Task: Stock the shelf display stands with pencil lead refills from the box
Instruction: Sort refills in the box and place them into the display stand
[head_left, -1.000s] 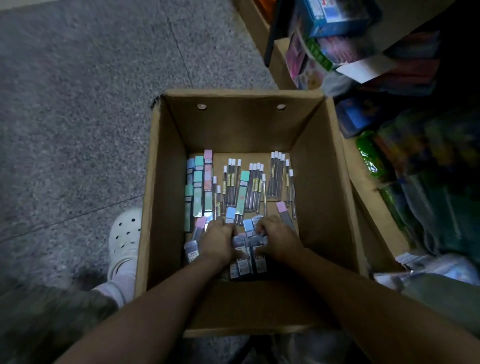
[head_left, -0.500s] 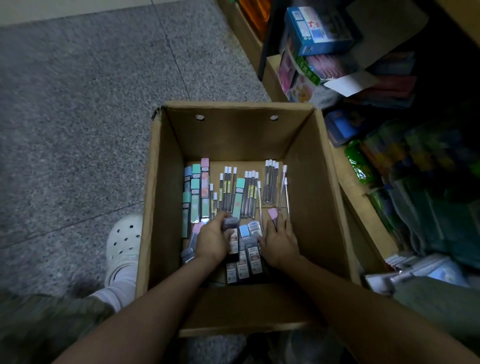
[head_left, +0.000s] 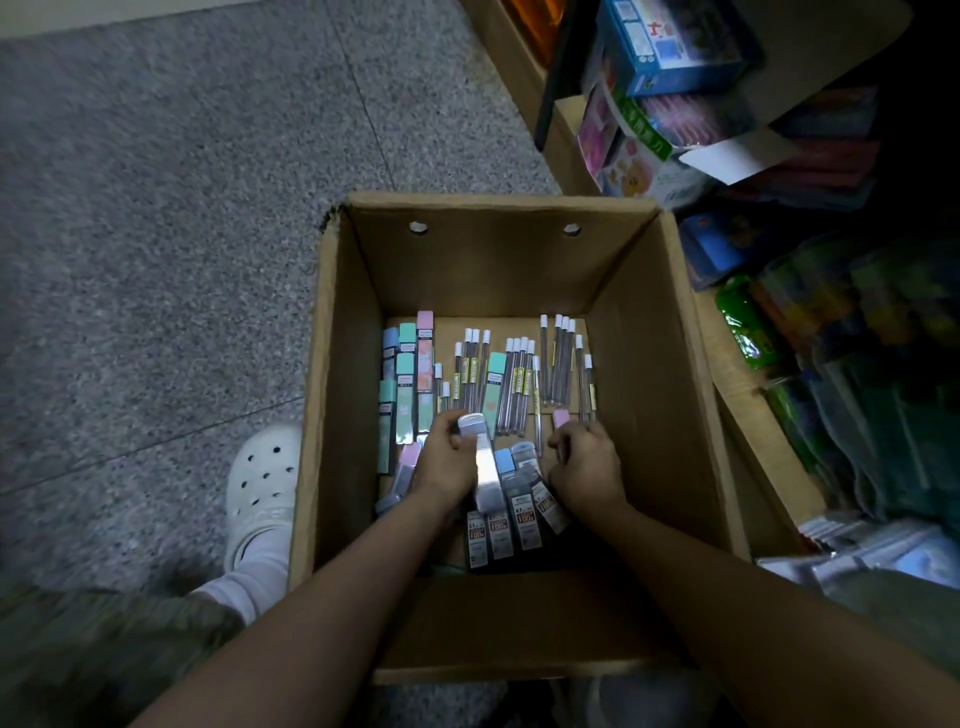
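Dozens of refills are still lying in box; grey case being gripped by left hand, right hand curled over near-edge cases.

1. Open brown corrugated cardboard box, centre of frame: matt, fibrous paperboard walls with a torn upper-left corner.
2. Slim clear plastic lead-refill tubes with white caps, upper right of the box floor: smooth and glossy.
3. Flat pastel plastic refill cases, left of the box floor: smooth, satin finish.
4. Grey translucent plastic refill case, gripped by the left hand: glossy, catching a bright highlight.
5. Dark refill cases with printed paper labels, lower centre: smooth.
6. White perforated foam-like clog, lower left: matt.
7. Grey speckled floor, upper left: rough, granular, matt.
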